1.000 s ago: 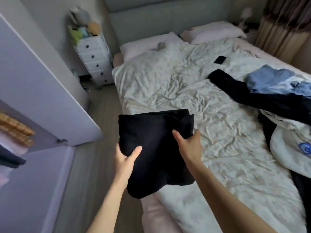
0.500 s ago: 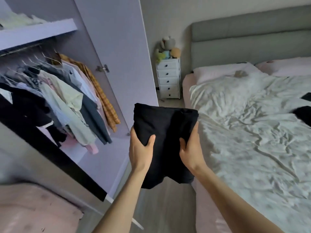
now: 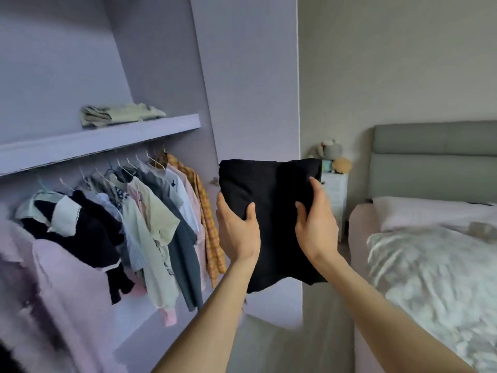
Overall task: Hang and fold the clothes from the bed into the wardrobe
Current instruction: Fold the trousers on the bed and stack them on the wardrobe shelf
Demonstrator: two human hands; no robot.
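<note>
Black folded garment (image 3: 271,211) held up in both grips: left hand (image 3: 238,232) & right hand (image 3: 316,224) clamp its sides, thumbs in front. Wardrobe shelf (image 3: 107,142) up-left of grip, hanging clothes (image 3: 129,222) left, bed (image 3: 430,265) right.

The garment (image 3: 271,211) hides most fingers of both hands; the bed (image 3: 430,265) runs off the right edge; the bottom-left corner is blurred.

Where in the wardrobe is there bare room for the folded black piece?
Bare shelf runs right of the folded pale clothes to the wardrobe's side panel, and left of them too. Below, the hanging clothes crowd the rail. Both hands grip the folded black garment.
</note>
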